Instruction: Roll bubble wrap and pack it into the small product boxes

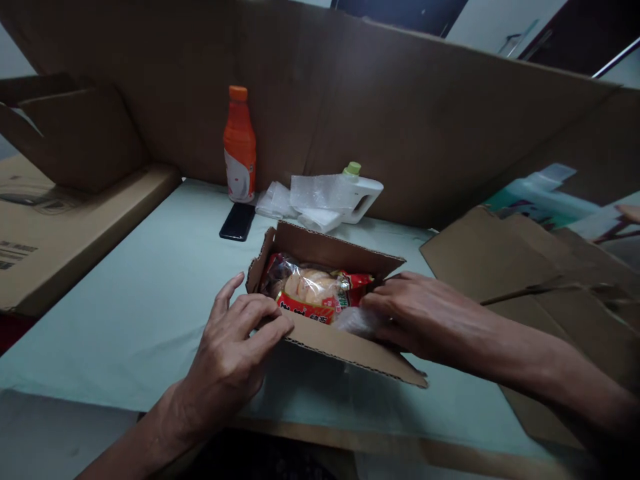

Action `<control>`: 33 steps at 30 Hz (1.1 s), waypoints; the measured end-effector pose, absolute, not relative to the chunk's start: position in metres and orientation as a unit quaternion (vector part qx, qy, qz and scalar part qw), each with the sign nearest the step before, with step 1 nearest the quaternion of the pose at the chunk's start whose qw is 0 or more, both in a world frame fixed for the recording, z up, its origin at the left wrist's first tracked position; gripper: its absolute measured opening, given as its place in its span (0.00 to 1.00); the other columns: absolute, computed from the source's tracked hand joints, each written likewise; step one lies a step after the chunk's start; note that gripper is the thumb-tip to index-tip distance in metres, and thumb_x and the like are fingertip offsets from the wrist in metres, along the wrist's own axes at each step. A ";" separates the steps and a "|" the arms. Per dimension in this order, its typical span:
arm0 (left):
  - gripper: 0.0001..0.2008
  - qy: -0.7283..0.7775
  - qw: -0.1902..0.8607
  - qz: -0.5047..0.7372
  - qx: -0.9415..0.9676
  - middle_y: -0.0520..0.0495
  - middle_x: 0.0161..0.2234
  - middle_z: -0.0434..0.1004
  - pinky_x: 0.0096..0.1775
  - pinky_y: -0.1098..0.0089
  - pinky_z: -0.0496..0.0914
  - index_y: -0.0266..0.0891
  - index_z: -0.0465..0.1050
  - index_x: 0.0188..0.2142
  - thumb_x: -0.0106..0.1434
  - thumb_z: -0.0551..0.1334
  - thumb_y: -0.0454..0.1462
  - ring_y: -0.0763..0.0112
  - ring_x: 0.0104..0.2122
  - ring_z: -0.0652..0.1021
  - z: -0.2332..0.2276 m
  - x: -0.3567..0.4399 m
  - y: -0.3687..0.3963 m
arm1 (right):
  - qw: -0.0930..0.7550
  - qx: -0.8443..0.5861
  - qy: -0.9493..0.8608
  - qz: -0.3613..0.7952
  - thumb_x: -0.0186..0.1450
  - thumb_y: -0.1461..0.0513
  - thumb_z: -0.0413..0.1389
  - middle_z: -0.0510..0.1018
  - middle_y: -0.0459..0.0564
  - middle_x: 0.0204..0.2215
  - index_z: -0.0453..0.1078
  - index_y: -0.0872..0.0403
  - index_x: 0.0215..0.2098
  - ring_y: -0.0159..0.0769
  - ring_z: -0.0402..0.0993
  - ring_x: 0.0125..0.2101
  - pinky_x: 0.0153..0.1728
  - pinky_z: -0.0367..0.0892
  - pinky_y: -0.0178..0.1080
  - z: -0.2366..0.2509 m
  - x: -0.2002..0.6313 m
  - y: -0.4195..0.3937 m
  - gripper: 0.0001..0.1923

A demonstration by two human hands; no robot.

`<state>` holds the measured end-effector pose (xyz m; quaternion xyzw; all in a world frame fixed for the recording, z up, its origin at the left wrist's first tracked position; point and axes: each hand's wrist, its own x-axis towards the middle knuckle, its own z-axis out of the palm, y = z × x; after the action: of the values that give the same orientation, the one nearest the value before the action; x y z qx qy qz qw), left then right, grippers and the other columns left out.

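A small open cardboard box [320, 248] sits on the pale green table [125, 313] in front of me. Inside lies a clear snack packet [313, 293] with red printing and pale food in it. My left hand [235, 347] rests on the box's near left corner, fingers bent over the front flap. My right hand [415, 313] reaches into the box from the right, its fingers touching the packet's clear plastic end; whether they grip it is hidden.
Behind the box lie a black phone [238, 221], an orange bottle [239, 147], crumpled plastic wrap [300, 200] and a white jug with a green cap [360, 193]. Large cardboard sheets wall the back [400, 113]. A flat carton [60, 227] lies at left, loose cardboard [500, 253] at right.
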<state>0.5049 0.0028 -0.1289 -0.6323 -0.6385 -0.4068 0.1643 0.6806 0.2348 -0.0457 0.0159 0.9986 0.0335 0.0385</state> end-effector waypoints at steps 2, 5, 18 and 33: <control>0.13 -0.640 0.172 -0.394 -0.637 0.46 0.40 0.77 0.64 0.46 0.58 0.40 0.73 0.45 0.65 0.59 0.24 0.67 0.43 0.77 -0.128 0.506 0.004 | 0.098 0.002 0.994 0.046 0.66 0.67 0.55 0.77 0.47 0.22 0.71 0.52 0.24 0.34 0.70 0.25 0.32 0.58 0.40 -0.046 0.676 0.225 0.12; 0.16 -0.640 0.186 -0.387 -0.637 0.45 0.41 0.76 0.63 0.46 0.59 0.39 0.73 0.47 0.64 0.60 0.23 0.64 0.47 0.77 -0.126 0.509 0.001 | 0.108 -0.008 0.992 0.059 0.64 0.69 0.56 0.77 0.48 0.23 0.72 0.52 0.25 0.37 0.71 0.26 0.34 0.59 0.43 -0.050 0.670 0.218 0.11; 0.38 -0.706 -0.188 -0.572 -0.372 0.36 0.68 0.59 0.62 0.49 0.64 0.42 0.52 0.69 0.63 0.63 0.42 0.50 0.65 0.66 -0.208 0.491 0.002 | -0.219 0.335 0.881 -0.253 0.57 0.43 0.60 0.84 0.52 0.32 0.76 0.50 0.40 0.46 0.81 0.32 0.24 0.72 0.39 -0.149 0.771 0.214 0.23; 0.28 -0.735 -0.151 -0.596 -0.287 0.37 0.58 0.71 0.61 0.50 0.66 0.40 0.63 0.62 0.64 0.63 0.44 0.51 0.59 0.71 -0.214 0.543 -0.024 | -0.210 0.321 0.840 -0.384 0.56 0.51 0.61 0.84 0.55 0.40 0.77 0.53 0.38 0.51 0.81 0.40 0.42 0.76 0.48 -0.176 0.725 0.194 0.17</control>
<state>0.5429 -0.0239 -0.2137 -0.2867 -0.7347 -0.5961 -0.1506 0.7250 0.1943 -0.1764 0.3213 0.8396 -0.3845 -0.2099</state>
